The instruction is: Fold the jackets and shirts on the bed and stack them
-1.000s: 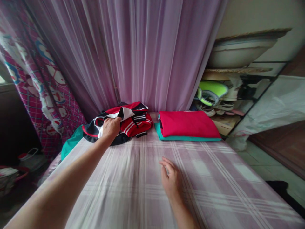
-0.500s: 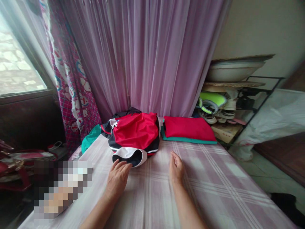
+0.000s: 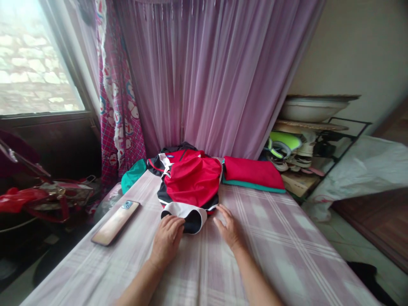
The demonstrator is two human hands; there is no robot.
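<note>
Left hand (image 3: 166,238) flat, fingers spread, resting on the near white hem of the red shirt (image 3: 193,180); right hand (image 3: 228,227) open beside it, holding nothing. Shirt pulled nearer since before, phone (image 3: 116,222) now showing left. Folded pile (image 3: 253,173) farther back.

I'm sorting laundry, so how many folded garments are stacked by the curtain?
2: a folded red cloth garment lies on top of a folded teal one, right of the crumpled red, black and white jersey. Others may be hidden beneath.
</note>
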